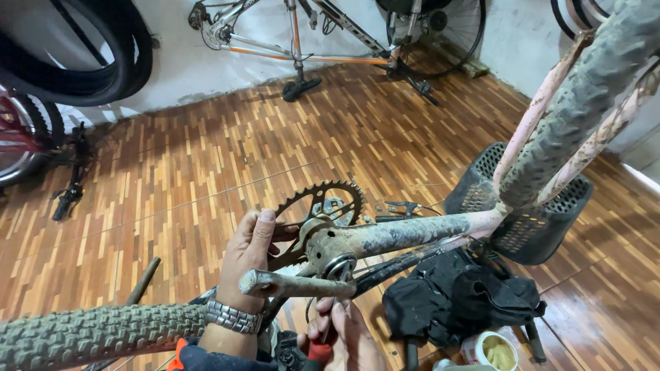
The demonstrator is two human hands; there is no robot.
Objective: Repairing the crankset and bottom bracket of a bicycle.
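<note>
Crank arm [292, 284], dull grey metal, grimy, jutting from muddy pink bike frame [412, 233], toothed chainring [323, 206] behind, left hand [249, 257] gripping chainring, right hand [344, 330] pinching red-handled tool [317, 354].

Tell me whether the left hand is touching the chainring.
Touching. The head view shows the left hand gripping the chainring, with its thumb lying across the toothed ring's edge.
</note>
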